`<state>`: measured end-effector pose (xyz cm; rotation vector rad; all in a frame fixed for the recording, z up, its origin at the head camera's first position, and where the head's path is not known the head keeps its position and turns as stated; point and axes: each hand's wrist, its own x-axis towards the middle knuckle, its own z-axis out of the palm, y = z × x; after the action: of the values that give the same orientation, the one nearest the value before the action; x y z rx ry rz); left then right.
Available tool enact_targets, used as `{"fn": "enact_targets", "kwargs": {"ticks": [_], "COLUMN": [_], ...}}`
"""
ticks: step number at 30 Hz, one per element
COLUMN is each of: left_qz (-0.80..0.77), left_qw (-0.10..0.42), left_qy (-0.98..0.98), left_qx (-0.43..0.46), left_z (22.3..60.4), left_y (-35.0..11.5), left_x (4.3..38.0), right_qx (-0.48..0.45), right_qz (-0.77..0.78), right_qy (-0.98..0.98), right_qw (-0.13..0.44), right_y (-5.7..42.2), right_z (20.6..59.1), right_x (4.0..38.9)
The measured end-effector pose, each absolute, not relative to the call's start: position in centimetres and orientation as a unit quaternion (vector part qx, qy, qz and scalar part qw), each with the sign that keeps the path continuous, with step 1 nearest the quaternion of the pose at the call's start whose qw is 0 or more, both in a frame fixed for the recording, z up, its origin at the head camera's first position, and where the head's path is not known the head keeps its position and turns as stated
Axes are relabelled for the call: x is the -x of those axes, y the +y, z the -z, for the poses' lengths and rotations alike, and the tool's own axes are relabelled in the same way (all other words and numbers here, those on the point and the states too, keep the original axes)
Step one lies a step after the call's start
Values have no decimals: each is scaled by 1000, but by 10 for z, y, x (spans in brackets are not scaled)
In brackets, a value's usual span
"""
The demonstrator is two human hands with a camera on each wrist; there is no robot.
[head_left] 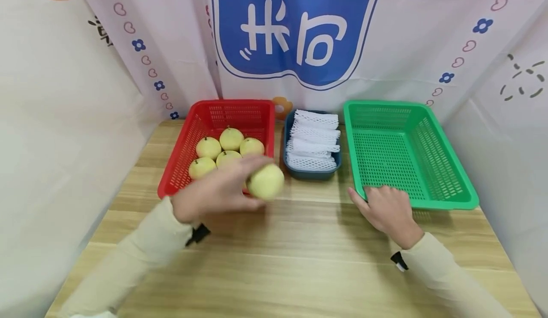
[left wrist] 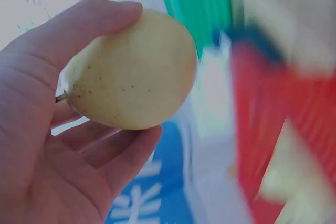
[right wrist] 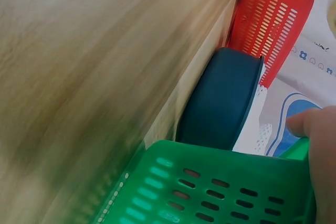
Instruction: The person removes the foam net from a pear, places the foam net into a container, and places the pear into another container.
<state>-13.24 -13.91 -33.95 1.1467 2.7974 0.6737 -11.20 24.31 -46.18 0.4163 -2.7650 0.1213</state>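
A round yellow pear (head_left: 266, 182) is held up in my left hand (head_left: 222, 189), above the near right corner of the red basket (head_left: 171, 168). In the left wrist view, thumb and fingers curl round the pear (left wrist: 134, 72), its stem toward the palm. Several more pears (head_left: 208, 147) lie in the red basket, partly hidden by the hand. My right hand (head_left: 390, 211) grips the near left corner of the green basket (head_left: 449, 199), fingers over its rim. The right wrist view shows the thumb at that rim and the slotted wall of the green basket (right wrist: 220, 182).
Between the baskets stands a dark blue tub (head_left: 314, 174) with several white foam net sleeves (head_left: 312, 139) in it. All stand on a wood-grain table (head_left: 299, 261). A printed cloth (head_left: 385, 70) hangs behind, with white cloth at both sides.
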Motion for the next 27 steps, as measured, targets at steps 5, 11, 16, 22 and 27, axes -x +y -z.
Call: {"fn": "enact_targets", "kwargs": {"ticks": [5,11,16,22,27], "left_qz": [-158,-101,-79,-55,-34], "left_qw": [7,27,59,130,189], "left_qy": [929,943,952,960,959], "left_qx": [-335,-316,-289,-244,-208], "left_z": [301,303,326,354,365], "left_y": [-150,-155,-155,-145,-140], "left_x": [200,277,322,357,372], "right_qx": [-139,-132,-145,-152,-152], "right_qz": [-29,-16,-12,-3,-1], "right_qy": [-974,-977,-973,-966,-964], "right_qw": [179,165,179,211,219], "right_y": [248,247,244,243,243], "right_z": [463,465,468,469,470], "right_x": [112,114,114,115,118]}}
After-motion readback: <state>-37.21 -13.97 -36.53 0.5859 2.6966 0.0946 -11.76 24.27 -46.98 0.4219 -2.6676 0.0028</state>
